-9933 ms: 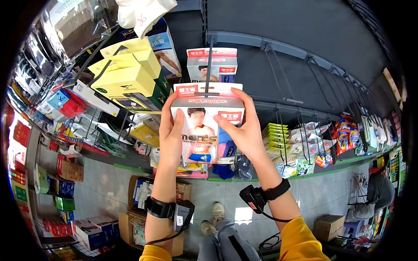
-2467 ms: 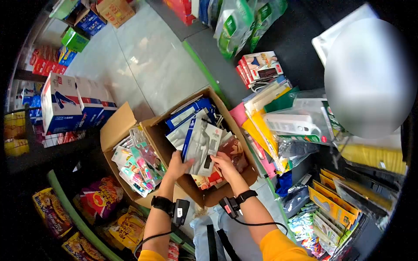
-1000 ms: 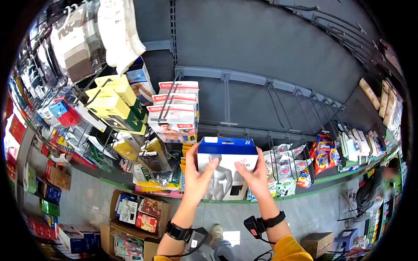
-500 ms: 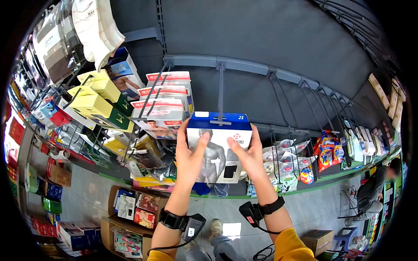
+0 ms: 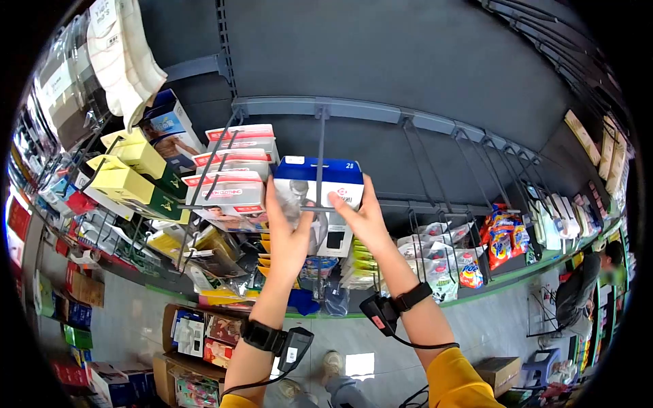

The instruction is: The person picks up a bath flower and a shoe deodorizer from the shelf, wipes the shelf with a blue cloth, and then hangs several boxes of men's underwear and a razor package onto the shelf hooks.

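Between my two hands is an underwear box (image 5: 297, 193), white with a blue top and a printed torso on its front. My left hand (image 5: 290, 234) presses against its left side, thumb across the front. My right hand (image 5: 364, 219) grips the right side, its thumb also on the front face. A metal display hook (image 5: 321, 139) runs out over the box top, and its crossbar end shows in front of the box. Just left of my left hand hang white-and-red clothing boxes (image 5: 231, 192) on their own hooks.
Yellow-and-green boxes (image 5: 129, 178) hang farther left, near packaged socks (image 5: 122, 61). Detergent bags (image 5: 501, 238) hang to the right. On the floor below stands an open carton (image 5: 170, 340) of goods. A person (image 5: 578, 292) sits at the far right.
The box has moved back along the hook, toward the rack, with both hands on it. The hook's crossbar, before at the box top, now stands in front. The view has shifted slightly.
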A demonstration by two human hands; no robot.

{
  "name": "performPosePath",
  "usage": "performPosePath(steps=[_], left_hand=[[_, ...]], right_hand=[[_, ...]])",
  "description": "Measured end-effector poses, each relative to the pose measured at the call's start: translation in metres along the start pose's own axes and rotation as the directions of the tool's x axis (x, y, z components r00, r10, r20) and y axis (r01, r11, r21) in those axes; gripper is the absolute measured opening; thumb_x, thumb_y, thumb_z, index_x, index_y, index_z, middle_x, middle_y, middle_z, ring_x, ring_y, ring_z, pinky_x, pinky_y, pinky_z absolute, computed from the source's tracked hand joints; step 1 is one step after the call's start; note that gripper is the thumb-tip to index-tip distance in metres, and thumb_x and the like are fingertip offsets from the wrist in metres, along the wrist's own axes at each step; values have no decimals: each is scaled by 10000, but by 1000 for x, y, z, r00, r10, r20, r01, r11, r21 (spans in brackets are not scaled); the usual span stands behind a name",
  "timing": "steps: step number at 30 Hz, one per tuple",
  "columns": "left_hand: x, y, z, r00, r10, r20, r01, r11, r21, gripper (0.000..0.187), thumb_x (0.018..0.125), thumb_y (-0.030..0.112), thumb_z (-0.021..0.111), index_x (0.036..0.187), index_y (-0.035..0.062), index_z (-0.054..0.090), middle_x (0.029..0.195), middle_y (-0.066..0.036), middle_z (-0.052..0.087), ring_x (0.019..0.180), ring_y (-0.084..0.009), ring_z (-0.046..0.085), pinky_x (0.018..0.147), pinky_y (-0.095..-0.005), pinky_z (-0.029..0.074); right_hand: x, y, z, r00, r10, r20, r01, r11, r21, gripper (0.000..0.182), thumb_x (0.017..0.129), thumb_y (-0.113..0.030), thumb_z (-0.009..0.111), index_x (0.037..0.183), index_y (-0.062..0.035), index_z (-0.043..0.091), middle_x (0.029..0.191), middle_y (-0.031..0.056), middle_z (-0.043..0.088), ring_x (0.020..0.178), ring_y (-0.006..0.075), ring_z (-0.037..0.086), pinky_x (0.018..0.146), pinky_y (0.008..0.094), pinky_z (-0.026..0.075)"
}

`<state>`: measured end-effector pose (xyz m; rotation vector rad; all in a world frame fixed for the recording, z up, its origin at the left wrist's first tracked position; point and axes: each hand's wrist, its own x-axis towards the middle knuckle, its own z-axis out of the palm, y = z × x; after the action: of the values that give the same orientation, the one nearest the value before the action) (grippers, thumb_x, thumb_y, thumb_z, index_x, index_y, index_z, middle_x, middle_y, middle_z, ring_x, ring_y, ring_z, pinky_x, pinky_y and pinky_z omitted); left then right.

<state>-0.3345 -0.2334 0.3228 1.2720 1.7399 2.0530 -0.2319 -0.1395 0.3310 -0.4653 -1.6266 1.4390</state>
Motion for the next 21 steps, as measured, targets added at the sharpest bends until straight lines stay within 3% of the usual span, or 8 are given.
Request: performPosePath(steps=[1,4,6,10,12,14,17,21], left_hand=[[2,-1,2,1000,13,-20,-12,999,33,705,766,21,562,1323,-23,132,1318,-205,243,1213,-272,297,1002,-328,240],[13,-18,7,998,-56,23,59,991,-121,703,775,59,572,1328,-20,145,1330,-208,240,1235,-284,267,1013,-333,220],[22,-29,8,997,78,-2,-78,993,94,710,779,93,573,1336,-17,145,1358,-203,220,1257,-296,234,1025,-340,198],[39,-45,18,994,107,-6,-107,992,71,722,778,118,577,1336,-27,142,1368,-215,207,1275,-302,207,1034,-339,184],[45,-47,21,997,79,-25,-74,985,153,732,767,117,581,1335,-29,144,1368,-221,204,1277,-302,206,1038,-340,179],[47,-36,24,1000,29,-3,-28,986,162,732,755,120,582,1331,-32,158,1370,-222,202,1282,-300,197,1044,-336,169],[38,-45,27,985,154,-73,-136,968,209,740,741,175,589,1319,-46,182,1350,-233,235,1275,-307,205,1044,-350,168],[15,-37,32,994,1,-106,-3,1000,-11,747,731,139,600,1298,-80,168,1328,-275,236,1260,-342,226,1038,-327,182]], right_hand=[[5,0,1,1000,12,8,-12,1000,-2,522,787,-176,638,1177,-7,335,1001,91,538,916,129,509,790,254,418],[21,6,-4,1000,-1,19,2,999,-34,511,793,-183,631,1175,-5,342,995,92,537,912,125,509,784,251,419],[31,12,-5,1000,-9,1,9,999,-46,520,790,-198,635,1176,-3,345,995,97,536,912,129,510,783,254,420],[50,14,-9,1000,24,7,-23,998,-64,537,786,-217,641,1174,-7,335,998,108,535,910,147,510,791,265,419],[59,15,-10,998,55,-1,-55,995,-83,522,781,-192,645,1166,-12,342,998,108,532,917,149,501,810,271,407],[65,16,-19,1000,-6,-8,4,959,-284,561,772,-269,645,1156,9,345,1018,119,523,924,167,501,824,298,403],[69,23,-28,999,22,33,-4,892,-452,637,779,-352,611,1201,51,356,1066,169,515,951,209,510,834,320,408],[61,30,-41,996,-86,24,88,913,-398,504,819,-277,590,1189,-1,388,1047,128,521,997,191,483,873,288,371]])
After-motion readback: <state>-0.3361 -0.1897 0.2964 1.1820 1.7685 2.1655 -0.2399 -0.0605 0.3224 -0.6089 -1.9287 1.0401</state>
